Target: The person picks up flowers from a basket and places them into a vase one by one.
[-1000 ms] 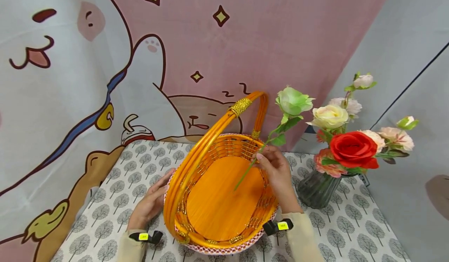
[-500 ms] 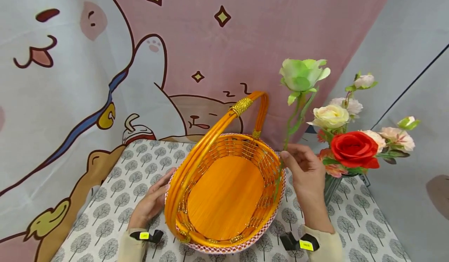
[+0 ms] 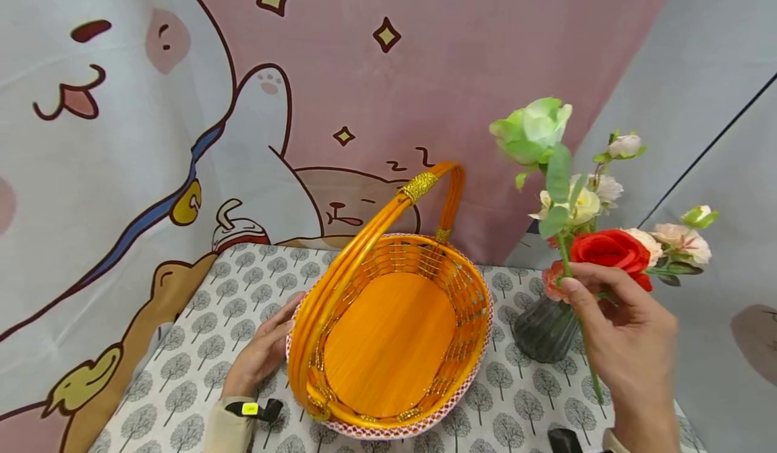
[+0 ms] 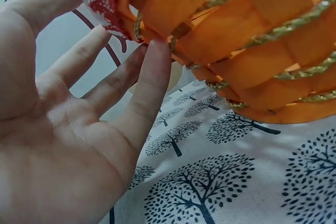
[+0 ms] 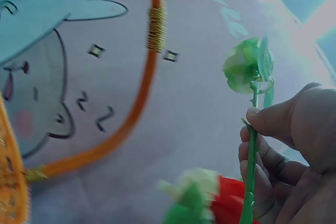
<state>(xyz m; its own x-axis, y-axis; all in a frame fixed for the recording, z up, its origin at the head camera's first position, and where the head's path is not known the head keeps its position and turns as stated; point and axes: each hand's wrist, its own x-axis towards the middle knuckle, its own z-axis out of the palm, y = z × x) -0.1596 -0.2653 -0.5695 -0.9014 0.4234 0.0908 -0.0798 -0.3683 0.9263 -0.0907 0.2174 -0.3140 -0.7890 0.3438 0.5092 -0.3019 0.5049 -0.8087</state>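
Observation:
My right hand (image 3: pixel 634 331) pinches the green stem (image 5: pixel 251 166) of a pale green artificial rose (image 3: pixel 534 133) between thumb and fingers. The bloom points up, and the stem's lower end slants down past the hand. Behind it stands a dark ribbed glass vase (image 3: pixel 543 331) of artificial flowers, partly covered by the hand and stem. At the left side of an orange woven basket (image 3: pixel 388 345), my left hand (image 3: pixel 261 352) rests with extended fingers. In the left wrist view, its fingertips (image 4: pixel 157 56) touch the basket's red-and-white trimmed rim and woven wall.
The basket's tall arched handle (image 3: pixel 364 234) rises over its left and back. A red rose (image 3: pixel 610 249) and several pale blooms spread above the vase. A tree-print cloth (image 3: pixel 224 305) covers the table, with a cartoon-print curtain (image 3: pixel 473 69) behind.
My right hand has carried the green rose rightward, from over the basket to in front of the vase, turning the stem more upright. The left hand stays at the basket's side.

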